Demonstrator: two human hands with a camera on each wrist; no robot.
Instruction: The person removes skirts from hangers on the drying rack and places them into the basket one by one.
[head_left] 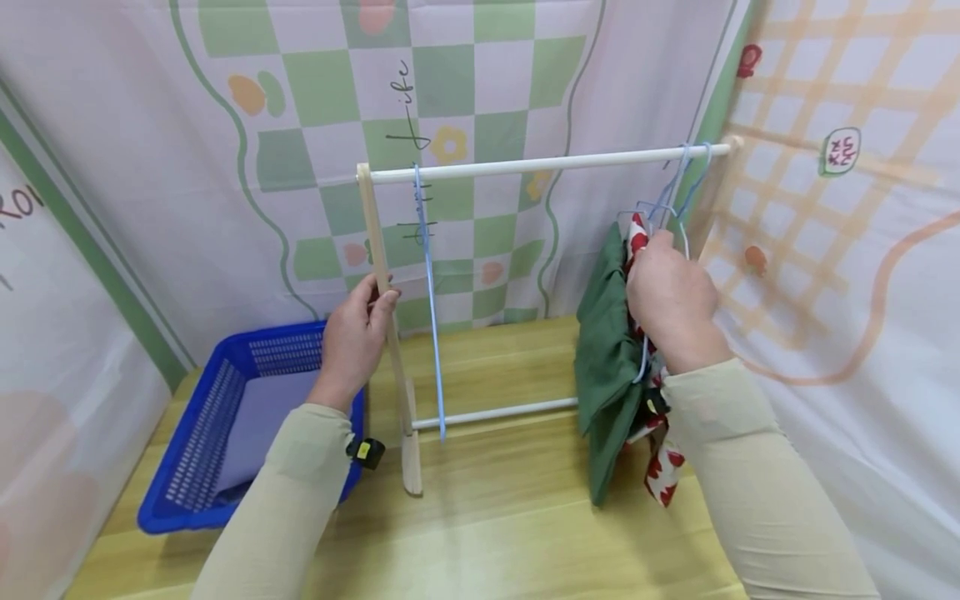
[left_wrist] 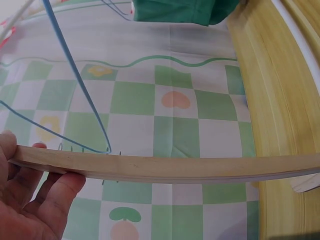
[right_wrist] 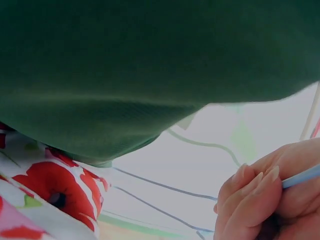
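Note:
A small clothes rack with a white top rail [head_left: 547, 162] stands on the table. My left hand [head_left: 355, 337] grips its left wooden upright [left_wrist: 165, 167], thumb on one side and fingers on the other. At the right end of the rail, my right hand [head_left: 671, 292] holds a light blue wire hanger [right_wrist: 302, 176] in curled fingers. Beside that hand hang a green garment [head_left: 603, 358] and a white cloth with red flowers [right_wrist: 52, 185]; how they sit on the hangers is partly hidden. A bare blue hanger [head_left: 431, 308] hangs near the left upright.
A blue plastic basket [head_left: 176, 500] with folded grey-purple cloth [head_left: 266, 417] stands left of the rack on the wooden table [head_left: 480, 517]. A lower white rail [head_left: 502, 412] joins the uprights. Printed curtains [head_left: 450, 83] enclose the back and sides.

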